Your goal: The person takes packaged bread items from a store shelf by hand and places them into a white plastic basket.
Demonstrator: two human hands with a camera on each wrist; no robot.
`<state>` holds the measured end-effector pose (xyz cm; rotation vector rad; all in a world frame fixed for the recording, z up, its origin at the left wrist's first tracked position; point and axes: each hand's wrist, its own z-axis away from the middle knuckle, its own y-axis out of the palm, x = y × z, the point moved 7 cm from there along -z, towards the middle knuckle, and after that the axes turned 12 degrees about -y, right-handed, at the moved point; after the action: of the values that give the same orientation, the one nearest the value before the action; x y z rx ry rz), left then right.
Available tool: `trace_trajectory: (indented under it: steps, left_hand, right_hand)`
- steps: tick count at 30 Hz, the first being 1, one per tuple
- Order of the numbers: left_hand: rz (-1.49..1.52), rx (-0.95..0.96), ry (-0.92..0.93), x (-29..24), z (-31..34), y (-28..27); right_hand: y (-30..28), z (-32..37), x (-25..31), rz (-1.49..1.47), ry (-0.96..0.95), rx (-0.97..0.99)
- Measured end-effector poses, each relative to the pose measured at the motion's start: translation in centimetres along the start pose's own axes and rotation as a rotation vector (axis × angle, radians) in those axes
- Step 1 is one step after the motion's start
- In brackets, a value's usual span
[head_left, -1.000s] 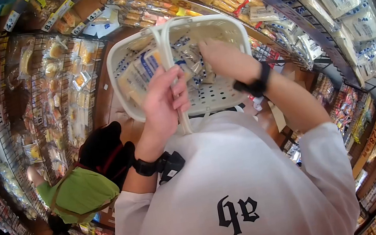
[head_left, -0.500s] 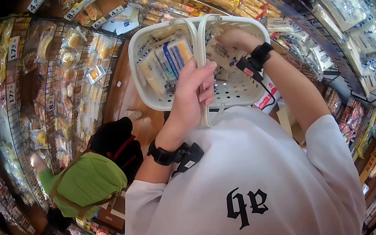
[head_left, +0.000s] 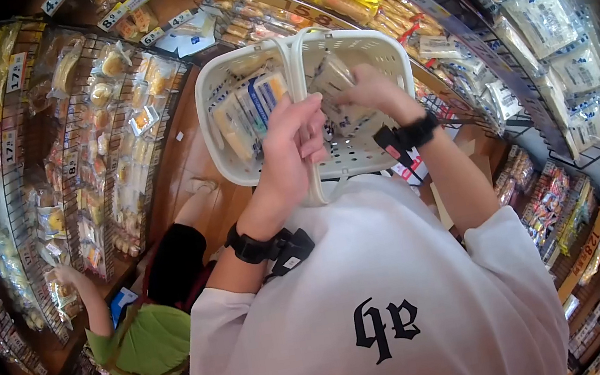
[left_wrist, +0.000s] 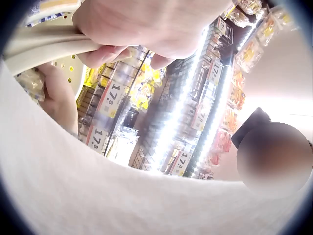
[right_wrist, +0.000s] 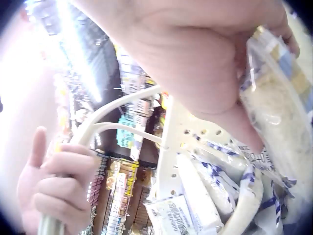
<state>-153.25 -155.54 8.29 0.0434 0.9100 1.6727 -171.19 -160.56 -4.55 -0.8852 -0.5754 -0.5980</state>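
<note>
Head view: our left hand (head_left: 288, 142) grips the handle (head_left: 314, 179) of our basket (head_left: 235, 174); apart from it, our right hand (head_left: 379, 91) pinches a packet (head_left: 332, 75) above more packets (right_wrist: 198, 191) inside.

At the middle of the frame in the head view, the bare left hand (head_left: 292, 138) is curled in a firm grip, its black-strapped left wrist (head_left: 249, 244) below and to the left. Higher, right of centre, the bare right hand (head_left: 377, 91) pinches between thumb and fingers, its black-strapped right wrist (head_left: 418, 131) and bent, white-sleeved right arm (head_left: 461, 181) slanting toward the lower right.
</note>
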Motion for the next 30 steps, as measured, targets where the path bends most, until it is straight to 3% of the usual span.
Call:
trace_trajectory:
  steps: [2, 3, 4, 6, 11, 17, 21, 24, 25, 26, 27, 29, 30]
  left_hand:
    - [-0.012, -0.034, 0.052, -0.5, 0.3, -0.2]
    - [-0.061, -0.039, 0.06, -0.7, 0.5, 0.0]
    - [-0.11, -0.046, 0.07, -1.0, 0.8, 0.2]
    - [-0.183, -0.047, 0.1, -0.9, 0.8, 0.2]
    - [-0.293, 0.009, 0.124, 0.2, -0.4, 0.6]
    - [-0.301, -0.049, 0.179, -0.4, -0.2, 1.1]
    - [-0.373, -0.085, 0.098, -0.4, -0.5, 0.6]
    - [-0.225, 0.005, 0.029, -0.4, -0.6, 0.9]
    - [-0.145, 0.023, 0.033, -0.4, -0.7, 1.1]
    - [-0.067, 0.041, 0.036, -0.4, -0.9, 1.1]
    - [-0.065, 0.056, -0.01, -0.3, -1.1, 0.6]
    - [-0.073, 0.033, 0.028, -0.5, -1.3, 0.9]
    - [-0.08, 0.022, 0.042, -0.4, -1.3, 0.9]
  right_hand:
    - [-2.3, 3.9, 1.3, 0.012, -0.041, -0.149]
    - [-3.3, 6.4, 4.1, -0.23, -0.121, -0.135]
    - [-3.6, 8.9, 6.1, -0.488, -0.03, -0.06]
    - [-4.4, 12.5, 8.7, -0.782, -0.023, -0.066]
    - [-5.6, 14.8, 11.0, -0.86, -0.143, 0.042]
    - [-5.3, 14.2, 8.9, -0.944, -0.098, 0.06]
    - [-4.4, 12.7, 7.4, -1.053, -0.148, 0.142]
    - [-5.1, 13.6, 9.2, -0.828, -0.174, -0.025]
    - [-5.9, 14.0, 9.4, -0.555, -0.305, -0.207]
    - [-7.6, 16.1, 11.5, 0.054, -0.506, -0.505]
    - [-7.8, 17.8, 13.8, 0.318, -0.665, -0.593]
    - [-6.6, 19.7, 17.1, 0.666, -0.865, -0.537]
    - [-5.3, 20.0, 18.2, 0.742, -0.9, -0.396]
